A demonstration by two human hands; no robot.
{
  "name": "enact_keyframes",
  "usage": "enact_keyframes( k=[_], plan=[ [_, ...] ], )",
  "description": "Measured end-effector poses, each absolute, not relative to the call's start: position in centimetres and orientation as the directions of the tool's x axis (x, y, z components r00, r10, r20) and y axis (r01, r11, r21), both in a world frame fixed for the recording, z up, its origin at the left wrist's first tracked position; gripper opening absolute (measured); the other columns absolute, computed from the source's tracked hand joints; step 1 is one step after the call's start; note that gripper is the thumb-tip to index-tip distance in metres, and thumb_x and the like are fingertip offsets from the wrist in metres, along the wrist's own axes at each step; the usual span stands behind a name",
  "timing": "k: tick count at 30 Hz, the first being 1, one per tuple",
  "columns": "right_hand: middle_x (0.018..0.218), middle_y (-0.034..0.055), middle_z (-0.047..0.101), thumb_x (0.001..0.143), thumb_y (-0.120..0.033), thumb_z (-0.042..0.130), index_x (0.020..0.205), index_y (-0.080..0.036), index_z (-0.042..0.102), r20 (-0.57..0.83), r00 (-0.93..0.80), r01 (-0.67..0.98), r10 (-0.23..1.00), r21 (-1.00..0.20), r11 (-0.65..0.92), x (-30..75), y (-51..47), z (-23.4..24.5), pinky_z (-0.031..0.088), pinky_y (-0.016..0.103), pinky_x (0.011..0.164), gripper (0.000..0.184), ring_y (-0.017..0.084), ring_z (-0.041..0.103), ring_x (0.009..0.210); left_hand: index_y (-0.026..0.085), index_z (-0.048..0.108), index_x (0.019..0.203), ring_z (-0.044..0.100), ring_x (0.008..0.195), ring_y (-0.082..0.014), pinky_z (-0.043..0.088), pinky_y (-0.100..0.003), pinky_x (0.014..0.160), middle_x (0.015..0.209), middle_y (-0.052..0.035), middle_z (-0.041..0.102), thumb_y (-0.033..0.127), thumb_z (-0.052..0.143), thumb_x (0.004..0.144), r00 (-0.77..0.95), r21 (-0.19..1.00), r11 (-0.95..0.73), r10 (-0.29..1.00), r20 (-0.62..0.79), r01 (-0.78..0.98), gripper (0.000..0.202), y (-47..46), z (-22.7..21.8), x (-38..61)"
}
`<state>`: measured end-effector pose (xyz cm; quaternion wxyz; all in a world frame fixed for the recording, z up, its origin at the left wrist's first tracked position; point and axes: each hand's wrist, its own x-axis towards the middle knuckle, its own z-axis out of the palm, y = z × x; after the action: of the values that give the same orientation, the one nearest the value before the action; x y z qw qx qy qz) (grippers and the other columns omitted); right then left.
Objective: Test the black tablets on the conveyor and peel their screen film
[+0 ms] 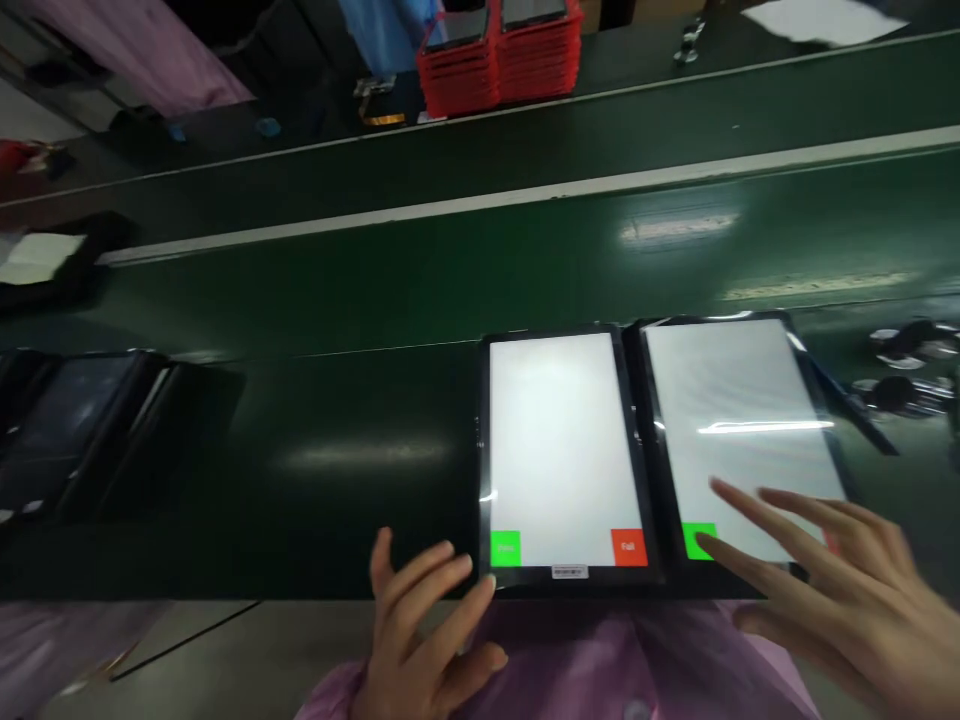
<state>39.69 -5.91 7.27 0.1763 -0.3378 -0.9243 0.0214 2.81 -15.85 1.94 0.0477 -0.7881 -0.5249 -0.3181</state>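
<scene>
Two tablets lie side by side on the dark workbench. The left tablet has a white screen with a green box at its lower left and a red "Fail" box at its lower right. My left hand is by its lower left corner, fingers spread and holding nothing. Over the lower part of the right tablet is my right hand, fingers apart. One of its fingertips is at the green box on that white screen; I cannot tell whether it touches. The hand partly covers the red box there.
Dark tablets lie at the far left. A green conveyor belt runs behind the tablets. Stacked red trays stand beyond it. Round metallic parts and a dark pen-like stick are at the right. A person's pink sleeve shows at upper left.
</scene>
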Motion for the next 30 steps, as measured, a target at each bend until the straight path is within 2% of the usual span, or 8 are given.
enact_keyframes(
  k=[3,8,11,18,21,24,27,30],
  plan=[
    [0.131,0.0090,0.071,0.107,-0.033,0.052,0.115,-0.027,0.073,0.321,-0.773,0.558,0.547,-0.066,0.827,40.4,-5.0,8.7,0.046,0.045,0.085,0.023,0.028,0.066,0.106,0.021,0.076,0.108,0.057,0.121,-0.0282,0.013,-0.053,0.134,0.118,-0.0124,0.063,0.052,0.056,0.102,0.306,0.214,-0.444,0.826,0.473,0.870,0.037,-15.0,2.8,2.0],
    [0.131,0.0119,0.069,0.107,-0.028,0.052,0.117,-0.023,0.070,0.377,-0.648,0.672,0.661,-0.124,0.730,40.2,-4.8,8.7,0.048,0.043,0.089,0.021,0.029,0.063,0.113,0.019,0.060,0.142,0.058,0.121,-0.0291,0.016,-0.046,0.132,0.122,-0.0126,0.062,0.042,0.052,0.103,0.279,0.240,-0.420,0.843,0.460,0.875,0.046,-13.0,3.5,0.8],
    [0.129,0.0120,0.069,0.108,-0.027,0.051,0.116,-0.022,0.069,0.381,-0.635,0.679,0.672,-0.139,0.721,39.6,-3.9,7.9,0.047,0.043,0.089,0.020,0.028,0.063,0.114,0.016,0.063,0.134,0.052,0.133,-0.0292,0.009,-0.042,0.133,0.135,-0.0152,0.057,0.041,0.046,0.105,0.251,0.218,-0.364,0.874,0.416,0.906,0.042,-11.4,3.5,1.3],
    [0.134,0.0141,0.067,0.109,-0.033,0.048,0.126,-0.020,0.069,0.381,-0.726,0.592,0.573,-0.078,0.802,40.7,-2.8,6.8,0.046,0.050,0.087,0.030,0.033,0.062,0.114,0.025,0.059,0.145,0.056,0.132,-0.0277,0.015,-0.054,0.131,0.140,-0.0121,0.059,0.039,0.049,0.106,0.307,0.264,-0.433,0.859,0.409,0.862,0.043,-11.3,3.7,2.7],
    [0.142,0.0060,0.063,0.103,-0.032,0.050,0.152,-0.040,0.053,0.408,-0.607,0.657,0.682,-0.225,0.719,43.4,-2.7,6.6,0.046,0.059,0.088,0.050,0.037,0.061,0.120,0.029,0.066,0.138,0.051,0.138,-0.0295,0.010,-0.054,0.132,0.141,-0.0102,0.061,0.047,0.045,0.107,0.307,0.220,-0.405,0.876,0.372,0.888,0.042,-11.9,3.8,2.7],
    [0.138,-0.0023,0.064,0.101,-0.038,0.046,0.145,-0.064,0.050,0.371,-0.332,0.750,0.868,-0.454,0.481,45.1,-0.7,6.4,0.046,0.064,0.098,0.051,0.038,0.058,0.130,0.031,0.074,0.126,0.059,0.128,-0.0299,0.024,-0.054,0.129,0.127,-0.0085,0.068,0.060,0.041,0.105,0.176,0.313,-0.353,0.861,0.477,0.882,0.049,-11.4,3.9,2.3],
    [0.137,-0.0027,0.067,0.105,-0.054,0.047,0.127,-0.053,0.068,0.222,-0.100,0.632,0.970,-0.739,0.234,44.2,3.9,5.4,0.044,0.060,0.114,0.030,0.033,0.058,0.135,0.034,0.075,0.123,0.067,0.107,-0.0289,0.049,-0.057,0.111,0.113,-0.0055,0.072,0.055,0.037,0.106,-0.144,0.508,-0.328,0.713,0.686,0.796,0.047,-8.5,3.5,1.6],
    [0.142,0.0058,0.066,0.096,-0.083,0.037,0.135,-0.033,0.063,0.076,-0.031,0.450,0.997,-0.889,0.082,42.5,9.3,2.9,0.052,0.057,0.111,0.069,0.033,0.060,0.136,0.031,0.079,0.106,0.067,0.107,-0.0277,0.054,-0.054,0.104,0.109,-0.0017,0.075,0.045,0.057,0.100,-0.474,0.798,-0.266,0.688,0.550,0.541,0.026,-3.0,2.2,1.4]
  ],
)
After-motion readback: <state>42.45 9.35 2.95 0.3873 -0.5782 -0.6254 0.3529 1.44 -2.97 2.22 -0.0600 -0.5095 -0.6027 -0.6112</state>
